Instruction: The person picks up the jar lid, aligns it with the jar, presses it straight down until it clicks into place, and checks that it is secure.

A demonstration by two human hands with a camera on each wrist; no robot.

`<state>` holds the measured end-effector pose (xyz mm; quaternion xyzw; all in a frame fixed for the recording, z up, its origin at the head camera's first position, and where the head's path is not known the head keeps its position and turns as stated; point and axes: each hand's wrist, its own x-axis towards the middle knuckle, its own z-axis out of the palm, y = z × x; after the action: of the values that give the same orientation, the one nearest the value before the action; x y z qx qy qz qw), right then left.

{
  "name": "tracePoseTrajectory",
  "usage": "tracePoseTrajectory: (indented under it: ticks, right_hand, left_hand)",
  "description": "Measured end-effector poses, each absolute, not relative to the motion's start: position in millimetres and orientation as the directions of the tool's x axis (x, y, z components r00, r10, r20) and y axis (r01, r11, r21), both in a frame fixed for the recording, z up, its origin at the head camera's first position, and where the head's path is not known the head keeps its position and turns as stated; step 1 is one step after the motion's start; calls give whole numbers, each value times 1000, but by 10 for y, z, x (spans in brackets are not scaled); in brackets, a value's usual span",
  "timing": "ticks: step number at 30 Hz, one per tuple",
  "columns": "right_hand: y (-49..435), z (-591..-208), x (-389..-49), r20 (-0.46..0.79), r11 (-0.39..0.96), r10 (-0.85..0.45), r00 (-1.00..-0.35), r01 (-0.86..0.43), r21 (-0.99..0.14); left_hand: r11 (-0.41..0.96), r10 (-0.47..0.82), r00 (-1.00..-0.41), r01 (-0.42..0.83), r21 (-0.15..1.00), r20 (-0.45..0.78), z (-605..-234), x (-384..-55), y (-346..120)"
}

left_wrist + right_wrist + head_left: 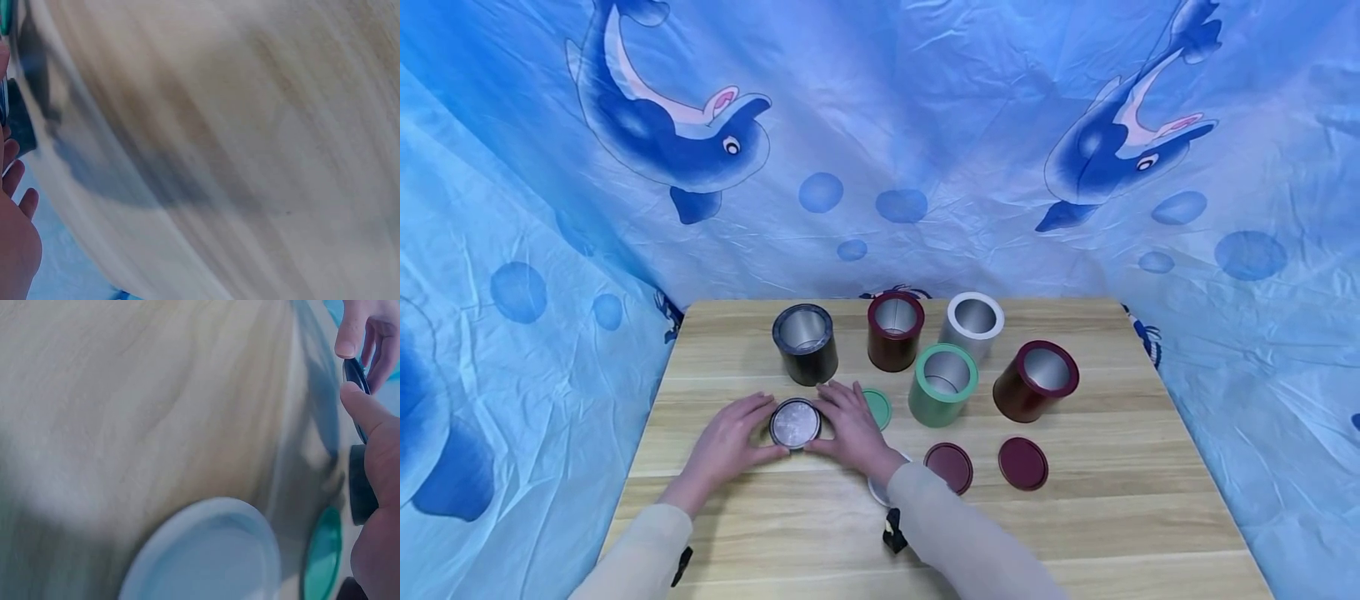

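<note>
Both hands hold a round black-rimmed lid [795, 424] between them, in front of the black can [811, 360]. My left hand [736, 440] grips its left edge, thumb at the near side and fingers at the far side. On the opposite edge, my right hand [854, 435] grips it the same way. In the right wrist view the lid [355, 375] appears tilted, edge-on, raised above the table. Only part of the left hand [17, 244] shows at the border of the left wrist view. The black can stands upright without a cover.
Open cans stand behind and to the right: dark red [891, 348], white [953, 335], green [934, 402] and another dark red [1017, 392]. A green lid [878, 410], a white lid [209, 562] partly under the right forearm, and dark red lids [1023, 463] lie on the wooden table [1120, 500].
</note>
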<state>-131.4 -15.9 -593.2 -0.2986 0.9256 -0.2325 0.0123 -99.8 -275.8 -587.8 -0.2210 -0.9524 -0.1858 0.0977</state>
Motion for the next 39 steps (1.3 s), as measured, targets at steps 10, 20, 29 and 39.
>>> tracePoseTrajectory:
  ticks: [10, 20, 29, 39]
  right_hand:
    - [5, -5648, -1341, 208, 685, -557, -804, -586, -433]
    - [141, -5413, -1336, 288, 636, -545, -787, -612, -469]
    - [191, -5215, -1395, 365, 592, -532, -764, -643, -485]
    - [205, -5035, -1501, 453, 555, -519, -725, -689, -466]
  left_hand:
    - [814, 405, -836, 514, 270, 370, -5562, -1036, -2654]
    - [779, 435, -775, 579, 240, 459, -5278, -1045, -2579]
    - [769, 439, -721, 610, 190, 536, -5079, -1117, -2541]
    - [735, 446, -661, 655, 174, 603, -4893, -1253, -2549]
